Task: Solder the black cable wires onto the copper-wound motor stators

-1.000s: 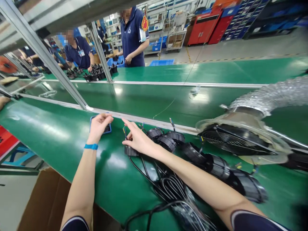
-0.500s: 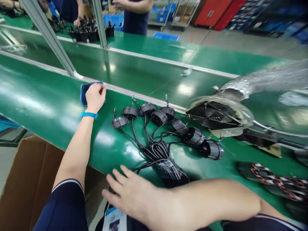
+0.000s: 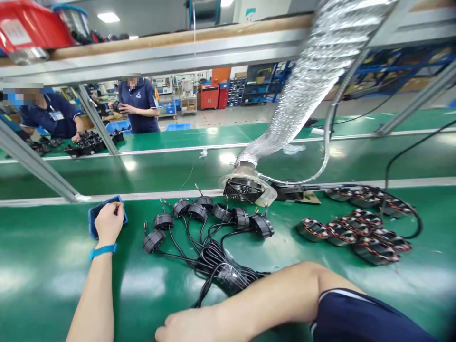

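My left hand (image 3: 109,222) rests curled on a small blue tray (image 3: 94,219) on the green bench (image 3: 53,275); whether it grips anything in the tray is hidden. My right hand (image 3: 185,327) lies at the bottom edge near me, its fingers cut off by the frame. Between my hands lies a cluster of several black round motor parts (image 3: 199,212) with black cables gathered into a bundle (image 3: 224,273).
A silver flexible duct (image 3: 306,80) ends in a round fan hood (image 3: 245,189) on the bench. Several copper-wound stators (image 3: 356,232) lie at the right. Two people in navy shirts (image 3: 138,107) work across the conveyor (image 3: 178,166) beside black parts (image 3: 87,142). A metal frame post (image 3: 32,161) slants at the left.
My right hand drew back from the black parts to the near edge of the bench. My left hand stayed on the blue tray. The view swung right and up.
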Available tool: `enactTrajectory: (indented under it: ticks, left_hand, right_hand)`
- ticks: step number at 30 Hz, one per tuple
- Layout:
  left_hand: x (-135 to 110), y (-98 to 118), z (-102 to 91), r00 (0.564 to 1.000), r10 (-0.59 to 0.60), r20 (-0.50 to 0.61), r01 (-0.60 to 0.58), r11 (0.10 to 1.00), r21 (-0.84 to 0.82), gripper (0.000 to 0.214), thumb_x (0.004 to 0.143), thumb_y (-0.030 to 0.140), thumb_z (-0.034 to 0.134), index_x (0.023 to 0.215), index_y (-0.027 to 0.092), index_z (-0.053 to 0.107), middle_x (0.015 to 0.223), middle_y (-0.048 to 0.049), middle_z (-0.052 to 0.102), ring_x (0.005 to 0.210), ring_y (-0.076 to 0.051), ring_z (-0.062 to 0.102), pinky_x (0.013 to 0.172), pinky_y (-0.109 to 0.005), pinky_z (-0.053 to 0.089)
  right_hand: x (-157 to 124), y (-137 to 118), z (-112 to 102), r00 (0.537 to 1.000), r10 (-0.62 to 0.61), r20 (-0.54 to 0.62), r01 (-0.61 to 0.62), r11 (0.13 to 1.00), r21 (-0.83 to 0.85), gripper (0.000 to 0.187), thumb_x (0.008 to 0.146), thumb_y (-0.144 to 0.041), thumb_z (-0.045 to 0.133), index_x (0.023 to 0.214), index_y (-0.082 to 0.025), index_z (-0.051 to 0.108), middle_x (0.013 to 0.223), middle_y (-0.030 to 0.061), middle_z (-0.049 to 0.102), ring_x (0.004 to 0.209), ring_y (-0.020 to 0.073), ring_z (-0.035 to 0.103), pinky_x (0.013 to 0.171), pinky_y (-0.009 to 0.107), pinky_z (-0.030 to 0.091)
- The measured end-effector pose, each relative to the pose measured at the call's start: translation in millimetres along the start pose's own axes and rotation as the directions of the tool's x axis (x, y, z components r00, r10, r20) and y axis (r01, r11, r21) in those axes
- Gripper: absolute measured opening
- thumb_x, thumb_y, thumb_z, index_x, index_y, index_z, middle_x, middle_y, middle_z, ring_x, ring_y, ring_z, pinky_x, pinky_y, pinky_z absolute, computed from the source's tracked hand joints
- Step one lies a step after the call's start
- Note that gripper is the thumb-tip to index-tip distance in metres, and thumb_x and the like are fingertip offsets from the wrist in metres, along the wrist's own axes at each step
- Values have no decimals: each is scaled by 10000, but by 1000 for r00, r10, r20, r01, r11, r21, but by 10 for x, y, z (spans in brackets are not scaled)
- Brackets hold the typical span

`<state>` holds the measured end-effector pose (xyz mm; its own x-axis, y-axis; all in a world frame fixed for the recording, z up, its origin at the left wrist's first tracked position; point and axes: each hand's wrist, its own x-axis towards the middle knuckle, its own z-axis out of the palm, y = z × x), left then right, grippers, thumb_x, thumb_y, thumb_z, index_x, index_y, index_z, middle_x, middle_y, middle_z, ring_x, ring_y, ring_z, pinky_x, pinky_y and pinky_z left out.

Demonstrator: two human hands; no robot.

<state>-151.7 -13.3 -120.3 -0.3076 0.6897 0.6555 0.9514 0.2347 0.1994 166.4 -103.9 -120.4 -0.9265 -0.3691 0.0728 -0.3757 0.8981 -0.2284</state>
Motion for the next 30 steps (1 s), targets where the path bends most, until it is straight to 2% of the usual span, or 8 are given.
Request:
enactTrajectory:
  ticks: [3,6,9,15,19,24,27,30]
  left_hand:
    - [-1,9,-6,1000,-2,3,2,1000,-2,300,925,356,440,911,169,675,919,-90,723,856,-234,653,736,-294,441]
    - [-1,-9,9,1000,-8,13,9,1000,-8,299,918,354,439,907,173,677,924,-92,723,871,-239,653,747,-300,445]
    - [14,-28,24,999,-27,25,28,1000,-14,306,912,365,443,900,171,678,894,-90,720,845,-236,651,743,-305,447]
    - [39,9,9,986,-95,140,100,995,-27,348,933,364,407,1002,158,678,986,-120,704,913,-258,643,792,-336,462]
    - [33,-23,22,977,-117,176,118,993,2,360,958,334,381,1065,166,680,1065,-121,708,1019,-255,636,891,-343,467]
    - [11,-98,58,961,-165,223,162,986,32,325,922,234,440,1099,137,695,1108,-145,713,1057,-261,639,956,-352,459]
    - [-16,-133,67,945,-194,264,189,981,47,305,878,196,504,1108,148,699,1110,-142,715,1061,-268,644,950,-355,464]
    - [-15,-175,48,930,-208,303,202,978,53,278,855,214,558,1085,171,708,1106,-122,720,1051,-263,650,930,-339,474]
  right_hand:
    - [-7,21,-297,978,56,-201,-67,997,-45,249,940,-210,481,1182,-220,540,1053,80,622,655,146,572,492,247,393]
    - [16,72,-572,913,238,-331,-292,948,-124,378,936,-297,487,1308,-245,442,1094,87,568,704,175,558,506,267,384]
    - [48,216,-688,825,430,-367,-489,869,-81,481,870,-288,598,1312,-218,422,1140,104,519,689,164,552,521,268,409]
    - [72,645,-678,705,627,-331,-602,776,188,678,705,-480,797,1226,-171,493,1084,76,488,689,150,555,598,282,476]
    - [132,865,-786,657,663,-359,-578,749,325,552,617,-475,861,980,-156,594,970,46,496,840,203,542,741,327,489]
    - [175,1020,-841,610,683,-402,-469,719,512,464,576,-385,894,795,-170,546,937,30,515,919,210,505,823,344,467]
    - [183,1103,-803,647,643,-410,-307,712,632,330,718,-352,804,745,-177,525,862,10,557,846,176,532,790,311,465]
    - [216,1182,-773,714,540,-446,-140,734,664,327,954,-397,515,724,-173,576,791,25,601,810,164,562,797,307,460]
